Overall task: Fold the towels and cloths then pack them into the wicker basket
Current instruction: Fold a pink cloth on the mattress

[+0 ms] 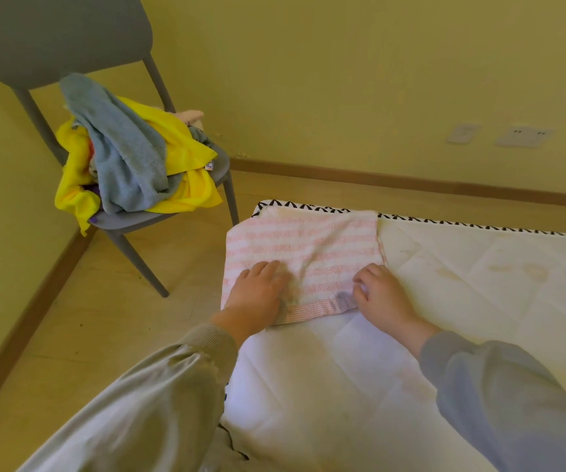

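A pink-and-white striped towel (303,247) lies folded flat on the far left corner of a white mattress (479,284). My left hand (257,294) presses flat on the towel's near left part with straight fingers. My right hand (382,294) sits at the towel's near right corner, its fingers curled and pinching the edge. A heap of unfolded cloths lies on a grey chair (159,218) to the left: a grey-blue towel (121,148) draped over a yellow cloth (186,158). No wicker basket is in view.
The mattress has a black-and-white patterned border (445,221) along its far edge. Wooden floor (104,318) runs between chair and mattress. Yellow walls with a brown skirting board (411,182) close the room; wall sockets (523,136) are at the right.
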`<action>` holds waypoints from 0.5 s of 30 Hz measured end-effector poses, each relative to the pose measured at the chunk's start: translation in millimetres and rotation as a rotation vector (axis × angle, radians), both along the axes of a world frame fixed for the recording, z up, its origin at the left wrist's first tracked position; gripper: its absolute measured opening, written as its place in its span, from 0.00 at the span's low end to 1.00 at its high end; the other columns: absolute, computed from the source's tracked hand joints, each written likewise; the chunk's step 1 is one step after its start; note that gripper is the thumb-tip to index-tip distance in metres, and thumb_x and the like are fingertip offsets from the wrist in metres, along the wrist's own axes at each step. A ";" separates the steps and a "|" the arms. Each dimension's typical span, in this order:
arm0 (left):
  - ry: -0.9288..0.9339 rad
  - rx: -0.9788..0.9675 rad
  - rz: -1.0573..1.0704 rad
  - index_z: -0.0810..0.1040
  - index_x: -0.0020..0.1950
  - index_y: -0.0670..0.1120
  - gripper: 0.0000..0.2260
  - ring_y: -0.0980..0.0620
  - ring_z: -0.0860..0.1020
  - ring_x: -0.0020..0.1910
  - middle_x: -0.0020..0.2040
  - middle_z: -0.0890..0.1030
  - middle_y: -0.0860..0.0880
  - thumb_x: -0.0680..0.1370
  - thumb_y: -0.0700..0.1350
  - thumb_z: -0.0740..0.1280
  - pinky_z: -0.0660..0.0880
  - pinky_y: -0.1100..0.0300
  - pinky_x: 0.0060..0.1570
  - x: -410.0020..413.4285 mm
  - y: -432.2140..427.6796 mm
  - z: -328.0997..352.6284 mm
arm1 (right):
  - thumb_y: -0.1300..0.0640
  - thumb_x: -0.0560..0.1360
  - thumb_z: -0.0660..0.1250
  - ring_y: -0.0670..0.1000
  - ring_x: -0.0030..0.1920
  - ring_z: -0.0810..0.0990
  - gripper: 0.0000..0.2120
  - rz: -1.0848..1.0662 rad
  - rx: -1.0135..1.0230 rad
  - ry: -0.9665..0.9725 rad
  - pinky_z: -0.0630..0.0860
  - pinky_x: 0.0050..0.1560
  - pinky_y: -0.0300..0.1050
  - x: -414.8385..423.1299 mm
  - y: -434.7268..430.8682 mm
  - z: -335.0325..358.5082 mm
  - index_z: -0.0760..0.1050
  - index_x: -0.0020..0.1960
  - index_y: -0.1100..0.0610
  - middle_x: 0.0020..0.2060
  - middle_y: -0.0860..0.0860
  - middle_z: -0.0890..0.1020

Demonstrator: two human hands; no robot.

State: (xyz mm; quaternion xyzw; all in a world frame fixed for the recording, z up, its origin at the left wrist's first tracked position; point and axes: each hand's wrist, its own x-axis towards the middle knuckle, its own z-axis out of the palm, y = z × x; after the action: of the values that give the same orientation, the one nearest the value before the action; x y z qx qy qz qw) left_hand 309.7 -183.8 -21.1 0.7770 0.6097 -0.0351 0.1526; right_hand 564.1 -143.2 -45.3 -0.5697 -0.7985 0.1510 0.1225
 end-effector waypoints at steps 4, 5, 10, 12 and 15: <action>0.088 -0.099 0.116 0.42 0.78 0.52 0.29 0.44 0.41 0.77 0.79 0.41 0.48 0.82 0.47 0.55 0.45 0.45 0.75 9.9 18.2 0.0 | 0.59 0.78 0.60 0.56 0.57 0.73 0.14 -0.369 -0.137 0.156 0.69 0.56 0.45 -10.5 20.0 8.3 0.73 0.62 0.62 0.58 0.55 0.73; 0.113 -0.109 0.138 0.40 0.78 0.53 0.30 0.44 0.40 0.77 0.78 0.39 0.48 0.83 0.49 0.55 0.44 0.44 0.74 10.6 24.3 -1.0 | 0.58 0.77 0.60 0.56 0.57 0.74 0.15 -0.435 -0.180 0.187 0.70 0.56 0.46 -12.7 26.4 10.5 0.71 0.63 0.61 0.60 0.56 0.72; 0.155 -0.135 0.235 0.34 0.76 0.57 0.30 0.43 0.36 0.76 0.77 0.35 0.48 0.82 0.57 0.52 0.44 0.42 0.73 21.6 54.9 -5.7 | 0.57 0.78 0.60 0.58 0.58 0.74 0.20 -0.505 -0.291 0.181 0.73 0.58 0.50 -13.8 58.3 12.5 0.66 0.69 0.61 0.64 0.57 0.70; 0.152 -0.153 0.260 0.33 0.76 0.56 0.31 0.42 0.37 0.76 0.77 0.35 0.47 0.82 0.58 0.51 0.46 0.41 0.73 24.7 62.7 -11.7 | 0.57 0.78 0.60 0.58 0.60 0.74 0.22 -0.519 -0.300 0.179 0.72 0.58 0.47 -13.7 69.8 11.1 0.64 0.70 0.61 0.65 0.57 0.69; 0.193 -0.147 0.233 0.32 0.76 0.55 0.30 0.41 0.36 0.76 0.77 0.34 0.47 0.81 0.60 0.47 0.47 0.39 0.72 25.8 61.5 -25.5 | 0.56 0.78 0.62 0.59 0.58 0.75 0.22 -0.585 -0.315 0.213 0.72 0.52 0.46 -13.0 86.8 8.1 0.65 0.70 0.61 0.64 0.58 0.69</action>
State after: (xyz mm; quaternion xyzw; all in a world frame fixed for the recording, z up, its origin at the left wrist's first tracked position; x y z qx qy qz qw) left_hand 335.5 -122.2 -46.6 0.6806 0.7034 -0.1363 0.1529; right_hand 551.1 -56.4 -37.2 -0.7672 -0.5512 0.2896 0.1539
